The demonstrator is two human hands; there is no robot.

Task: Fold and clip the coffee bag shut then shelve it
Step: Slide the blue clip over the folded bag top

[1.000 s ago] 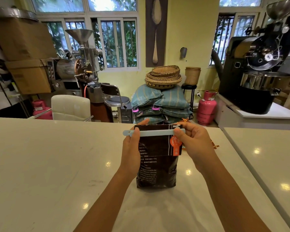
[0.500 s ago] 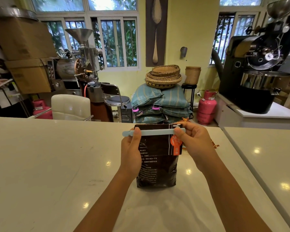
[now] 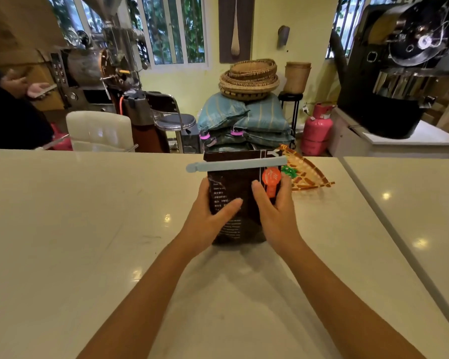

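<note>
A dark brown coffee bag (image 3: 240,182) with an orange label stands upright on the white counter (image 3: 88,229). A long pale blue clip (image 3: 236,165) is clamped across its folded top, sticking out on the left. My left hand (image 3: 210,218) wraps the bag's left side with the thumb on its front. On the bag's right side my right hand (image 3: 275,211) holds it the same way. Both hands grip the middle of the bag, below the clip.
A woven orange fan (image 3: 306,172) lies on the counter just right of and behind the bag. A second white counter (image 3: 412,203) adjoins on the right. Beyond stand a white chair (image 3: 99,130), coffee roasters, stacked sacks and a pink gas cylinder (image 3: 316,128). A person's hands (image 3: 26,84) show at far left.
Both hands have left the clip's ends and slid down to grip the bag's sides. The view has tilted down and moved closer. A person has come into view at far left.
</note>
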